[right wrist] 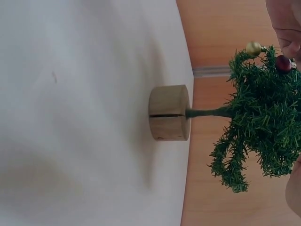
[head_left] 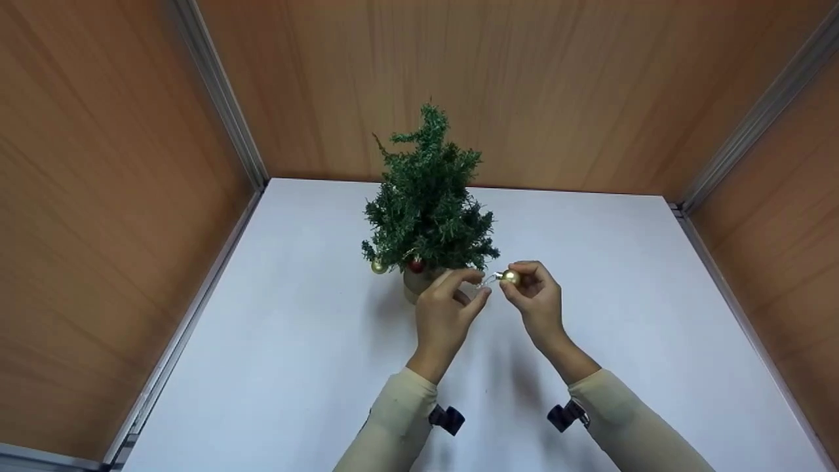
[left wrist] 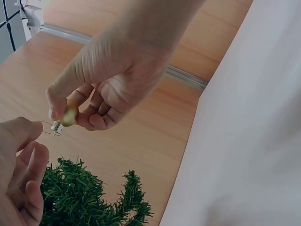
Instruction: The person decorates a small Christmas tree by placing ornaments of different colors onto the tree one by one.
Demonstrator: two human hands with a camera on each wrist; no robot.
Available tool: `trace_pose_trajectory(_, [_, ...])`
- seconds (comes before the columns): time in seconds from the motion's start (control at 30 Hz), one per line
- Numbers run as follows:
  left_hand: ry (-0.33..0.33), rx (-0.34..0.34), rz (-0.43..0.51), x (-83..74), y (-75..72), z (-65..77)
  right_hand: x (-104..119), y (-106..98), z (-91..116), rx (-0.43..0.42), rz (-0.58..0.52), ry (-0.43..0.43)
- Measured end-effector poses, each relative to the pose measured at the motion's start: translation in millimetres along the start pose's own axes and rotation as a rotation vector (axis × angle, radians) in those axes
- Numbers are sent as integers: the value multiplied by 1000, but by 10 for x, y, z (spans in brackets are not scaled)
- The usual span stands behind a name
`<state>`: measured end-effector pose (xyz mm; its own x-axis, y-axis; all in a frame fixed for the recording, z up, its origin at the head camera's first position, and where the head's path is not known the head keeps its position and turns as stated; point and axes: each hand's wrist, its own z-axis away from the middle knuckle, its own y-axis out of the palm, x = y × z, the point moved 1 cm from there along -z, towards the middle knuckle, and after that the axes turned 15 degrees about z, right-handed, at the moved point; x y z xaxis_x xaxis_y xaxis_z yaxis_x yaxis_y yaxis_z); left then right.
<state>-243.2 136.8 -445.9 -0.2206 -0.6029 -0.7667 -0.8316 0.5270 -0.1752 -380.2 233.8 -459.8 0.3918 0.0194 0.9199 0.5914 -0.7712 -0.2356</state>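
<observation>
My right hand (head_left: 539, 298) pinches a shiny gold Christmas ball (head_left: 510, 277) between thumb and fingers. From the ball's metal cap (left wrist: 57, 126), a thin wire loop runs to the fingertips of my left hand (head_left: 447, 314), which hold its other end. Just behind the hands stands a small green artificial Christmas tree (head_left: 429, 203). Low on its left side hang another gold ball (head_left: 378, 267) and a dark red ball (head_left: 415, 264). Its round wooden base (right wrist: 169, 113) shows fully in the right wrist view, while my left hand partly covers it in the head view.
The tree stands on a white tabletop (head_left: 282, 314). Wood-grain panels (head_left: 557, 92) rise behind and on both sides, joined by metal corner strips (head_left: 223, 92). Small black devices (head_left: 448, 419) are strapped to both sleeved wrists.
</observation>
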Motion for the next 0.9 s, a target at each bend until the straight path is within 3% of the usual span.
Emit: trace_pose_trajectory(0.9, [-30, -10, 14, -14, 40, -5, -19, 26, 45, 12, 24, 22])
